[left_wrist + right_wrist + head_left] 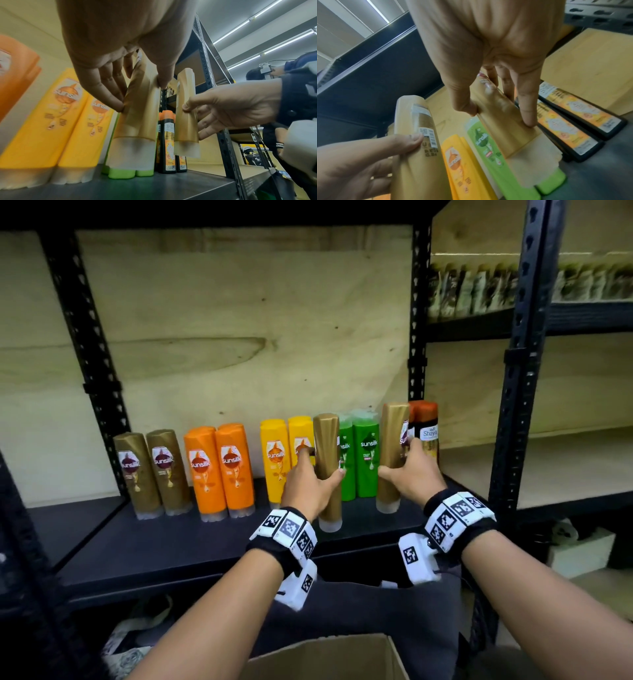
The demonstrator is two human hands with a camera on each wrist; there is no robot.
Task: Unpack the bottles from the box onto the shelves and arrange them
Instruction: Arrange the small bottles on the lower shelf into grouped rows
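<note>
Each hand grips one tall golden-brown plastic bottle at mid-body: left hand [306, 487] holds its bottle [328, 470], right hand [413, 474] the other [391, 453], near the black shelf's [171, 539] front edge. They look stiff, smooth, perhaps slippery.

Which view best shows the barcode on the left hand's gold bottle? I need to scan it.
The right wrist view: the gold bottle turns its barcode toward that camera beside the left hand's thumb. The head view shows only its plain side, the left wrist view its unlabelled edge.
</note>
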